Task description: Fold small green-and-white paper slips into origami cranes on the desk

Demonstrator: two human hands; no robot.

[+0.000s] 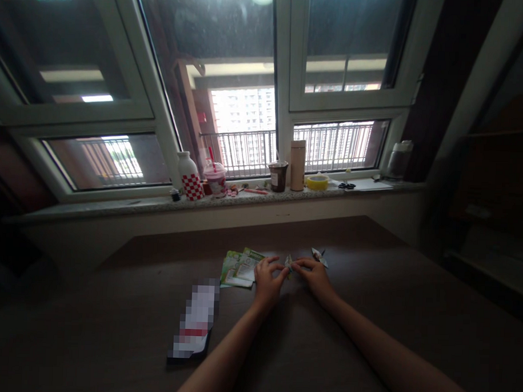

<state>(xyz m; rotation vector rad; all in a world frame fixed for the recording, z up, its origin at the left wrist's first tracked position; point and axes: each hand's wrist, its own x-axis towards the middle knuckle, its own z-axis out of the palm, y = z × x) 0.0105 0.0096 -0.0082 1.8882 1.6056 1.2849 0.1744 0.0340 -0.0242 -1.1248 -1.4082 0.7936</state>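
Observation:
Both hands rest on a dark brown table [369, 314] with their fingertips meeting. My left hand [268, 278] and my right hand [315, 276] pinch a small folded paper piece [289, 264] between them. A second small folded paper piece [319, 256] lies just beyond my right hand. Green and white printed paper sheets [239, 268] lie fanned on the table just left of my left hand.
A phone [193, 325] lies face up at the near left. The stone window sill [115, 203] behind the table carries a checked bottle [190, 177], a pink drink cup [215, 178], a dark cup [278, 175], a tall tan flask [297, 164], yellow tape [317, 181] and scissors [346, 186].

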